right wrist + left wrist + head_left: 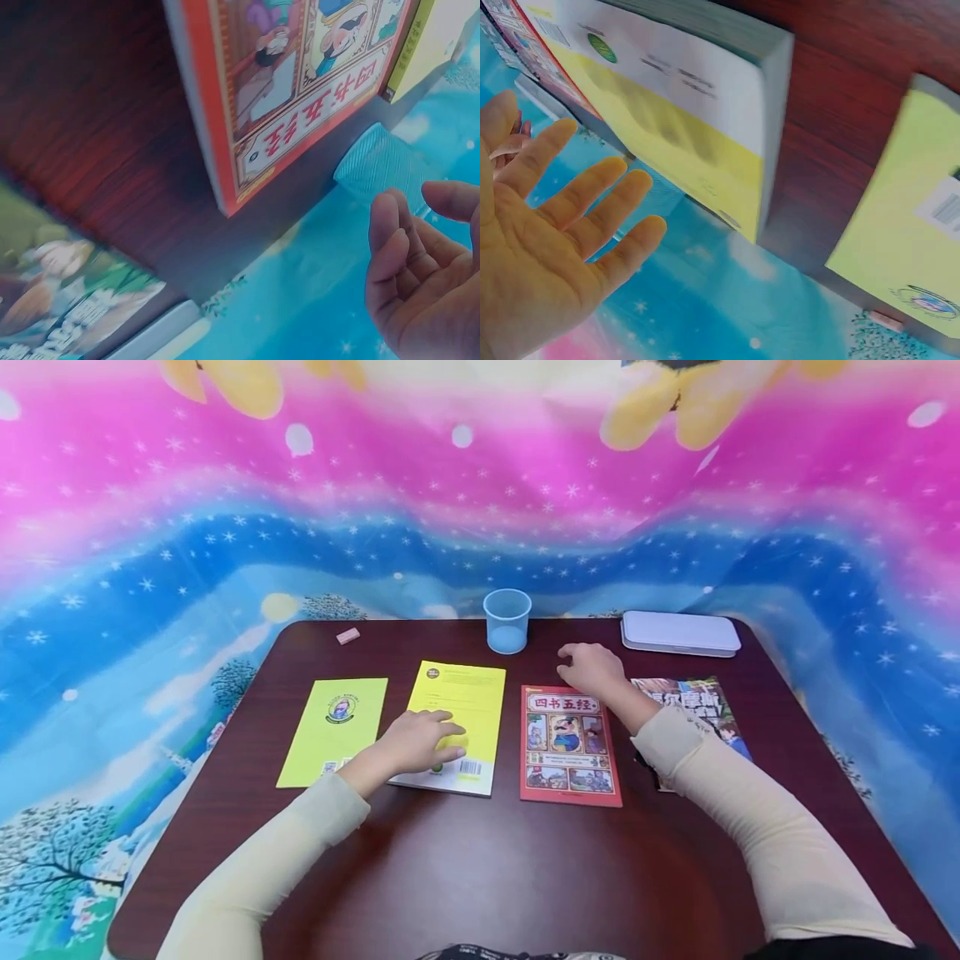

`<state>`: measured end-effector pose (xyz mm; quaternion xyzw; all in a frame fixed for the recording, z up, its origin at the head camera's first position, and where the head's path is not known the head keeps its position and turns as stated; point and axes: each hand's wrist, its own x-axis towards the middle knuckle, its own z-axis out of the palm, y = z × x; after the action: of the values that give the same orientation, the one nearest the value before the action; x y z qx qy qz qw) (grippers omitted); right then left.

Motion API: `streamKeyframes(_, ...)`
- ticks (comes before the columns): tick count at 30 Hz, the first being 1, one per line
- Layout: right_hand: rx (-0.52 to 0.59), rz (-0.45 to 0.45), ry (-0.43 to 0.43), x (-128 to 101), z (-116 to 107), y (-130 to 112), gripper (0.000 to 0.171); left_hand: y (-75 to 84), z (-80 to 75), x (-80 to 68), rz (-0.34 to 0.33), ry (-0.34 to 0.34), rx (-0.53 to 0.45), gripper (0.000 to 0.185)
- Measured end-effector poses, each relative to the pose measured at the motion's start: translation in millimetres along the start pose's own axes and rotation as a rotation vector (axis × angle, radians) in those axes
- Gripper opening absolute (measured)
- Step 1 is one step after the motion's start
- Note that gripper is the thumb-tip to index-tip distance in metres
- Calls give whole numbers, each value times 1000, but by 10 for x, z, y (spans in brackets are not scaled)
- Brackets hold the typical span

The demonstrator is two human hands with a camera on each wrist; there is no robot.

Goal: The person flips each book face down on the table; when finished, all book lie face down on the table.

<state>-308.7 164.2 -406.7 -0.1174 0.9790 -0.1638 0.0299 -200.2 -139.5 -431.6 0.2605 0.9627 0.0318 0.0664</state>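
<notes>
My left hand point(420, 742) hovers over a thick yellow book point(465, 702) with a white lower band. In the left wrist view its fingers are spread and nothing is held. My right hand point(592, 670) is above the far right corner of a red book point(570, 747) with cartoon pictures. Its fingers are loosely bent in the right wrist view, with no object between them. A thin yellow-green booklet point(341, 718) lies left of the thick yellow book. At the right, a dark picture-covered book point(727, 710) is partly hidden under my right forearm.
At the table's point(480, 877) far edge stands a translucent blue cup point(507, 625). A pink eraser point(348, 636) lies at the far left, and a white pencil case point(679, 633) at the far right. A printed cloth point(420, 485) hangs around the table's back and sides.
</notes>
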Motion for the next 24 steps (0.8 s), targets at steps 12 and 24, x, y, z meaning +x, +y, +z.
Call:
streamKeyframes(12,-37,61,34,-353,-120,404,38,347,-32,199,77,34,-43,44)
streamKeyframes(24,-50,81,43,-471,-204,538,37,604,26,407,111,41,-73,43)
